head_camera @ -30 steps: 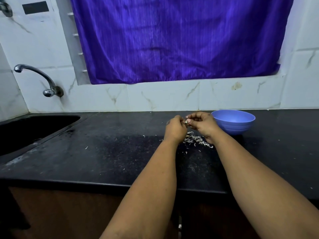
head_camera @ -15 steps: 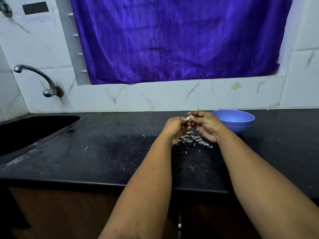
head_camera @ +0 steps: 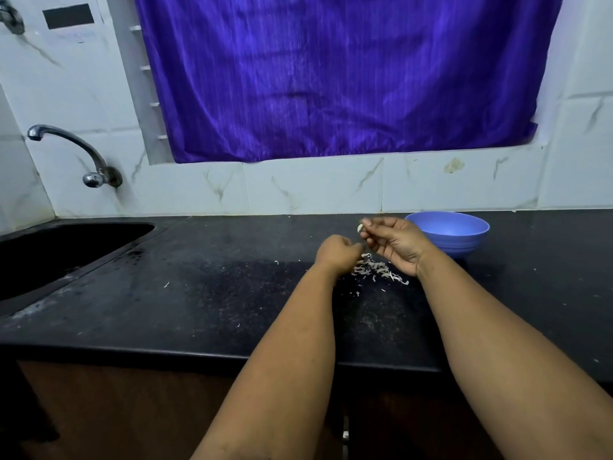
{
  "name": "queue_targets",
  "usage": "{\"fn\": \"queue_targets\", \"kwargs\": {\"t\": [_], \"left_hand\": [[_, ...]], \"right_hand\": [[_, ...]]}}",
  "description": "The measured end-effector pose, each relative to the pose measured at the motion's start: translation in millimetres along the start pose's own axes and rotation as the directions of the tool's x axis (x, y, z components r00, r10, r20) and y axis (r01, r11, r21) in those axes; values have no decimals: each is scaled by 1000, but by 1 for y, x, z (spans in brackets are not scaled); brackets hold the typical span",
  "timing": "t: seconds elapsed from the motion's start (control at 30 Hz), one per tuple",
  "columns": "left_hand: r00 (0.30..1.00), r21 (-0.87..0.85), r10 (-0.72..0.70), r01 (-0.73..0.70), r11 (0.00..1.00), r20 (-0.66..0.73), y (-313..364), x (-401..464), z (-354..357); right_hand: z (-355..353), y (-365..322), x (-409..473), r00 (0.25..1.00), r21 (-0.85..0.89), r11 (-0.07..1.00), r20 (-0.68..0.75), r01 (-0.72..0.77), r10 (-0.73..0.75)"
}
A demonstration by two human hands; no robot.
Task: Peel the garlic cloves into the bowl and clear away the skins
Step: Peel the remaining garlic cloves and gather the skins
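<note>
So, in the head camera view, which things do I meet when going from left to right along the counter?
Sink → left hand → garlic clove pinched by right hand → blue bowl.

**Dim, cool light and a wide-angle bend**

Soft bluish light fills the kitchen; the purple curtain (head_camera: 338, 74) glows faintly, as if lit from behind. The black tabletop (head_camera: 205, 293) carries a dull sheen and swallows shadows. The sink (head_camera: 66, 250) sits in darkness. Wall lines bow at the edges. The curtain and the hands look slightly smeared; the forearms are sharper.
</note>
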State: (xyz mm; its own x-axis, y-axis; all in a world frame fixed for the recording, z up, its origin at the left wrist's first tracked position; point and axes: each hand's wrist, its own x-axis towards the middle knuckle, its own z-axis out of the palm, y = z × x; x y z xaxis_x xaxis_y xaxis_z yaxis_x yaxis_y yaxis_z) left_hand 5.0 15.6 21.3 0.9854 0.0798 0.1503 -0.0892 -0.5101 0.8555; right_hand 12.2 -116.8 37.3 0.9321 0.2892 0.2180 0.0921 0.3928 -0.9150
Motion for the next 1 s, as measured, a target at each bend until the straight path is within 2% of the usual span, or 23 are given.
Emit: {"fn": "queue_targets", "kwargs": {"t": [0.03,0.07,0.27,0.33,0.4,0.47,0.53,0.7,0.83,1.0], "left_hand": [[999,165,17,-9,986,-46,-2,1,-1],[996,253,36,-15,967,-77,-5,2,-1],[998,152,23,-14,988,-55,-6,4,0],[989,59,54,-47,997,-137,-7,7,2],[973,-191,38,-82,978,-227,-2,6,3],[976,-491,-35,-77,868,-215,4,7,3],[987,-663,-64,-52,746,-149,9,4,1],[995,-716,2,-72,695,-98,7,1,0],[997,-804,18,-76,590,-82,9,-1,-4],[998,-853,-20,-36,521,-54,11,-1,-5]], "right_hand": [[0,1,1,1000,1,1000,-17,10,-10],[-1,1,1,999,6,1000,-28,19,-19],[0,2,5,998,26,999,-47,43,-42],[0,2,5,998,23,998,-47,51,-49],[1,2,5,997,9,999,-50,53,-52],[2,2,6,997,-15,999,-63,49,-50],[2,1,6,994,-26,998,-89,55,-57],[6,3,4,992,-69,993,-78,96,-101],[5,2,4,992,-45,995,-83,87,-91],[5,0,4,992,-39,995,-91,87,-91]]}}
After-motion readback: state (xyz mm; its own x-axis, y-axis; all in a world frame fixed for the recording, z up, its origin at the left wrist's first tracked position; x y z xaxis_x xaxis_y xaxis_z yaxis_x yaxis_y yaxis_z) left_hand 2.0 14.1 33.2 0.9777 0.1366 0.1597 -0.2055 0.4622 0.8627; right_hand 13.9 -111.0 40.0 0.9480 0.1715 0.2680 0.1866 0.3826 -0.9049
